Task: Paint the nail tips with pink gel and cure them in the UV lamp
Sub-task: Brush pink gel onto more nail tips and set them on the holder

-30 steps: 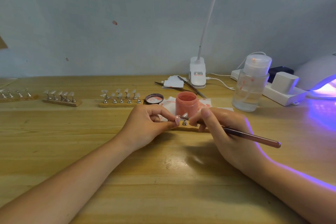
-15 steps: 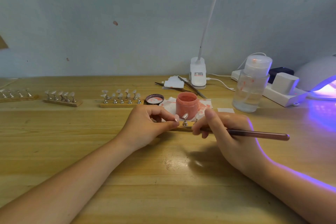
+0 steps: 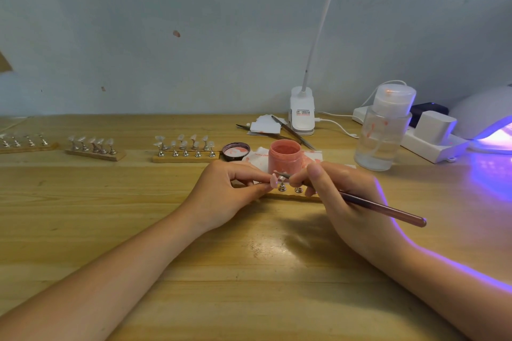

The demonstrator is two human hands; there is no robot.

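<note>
Meanwhile right hand (image 3: pixel 343 196) brushes (image 3: pixel 382 209) nail tip (image 3: pixel 280 178).

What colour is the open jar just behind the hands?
Salmon pink, the gel jar and its contents alike; the head view, the only one, shows it.

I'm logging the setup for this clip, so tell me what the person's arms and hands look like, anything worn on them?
Both forearms are bare up to the frame edge: no sleeves, gloves, watch, bracelet or rings show. The left hand has a pale pink nail on its thumb. The right hand and forearm carry a violet rim of light along the outer edge, on the side of the glowing UV lamp.
</note>
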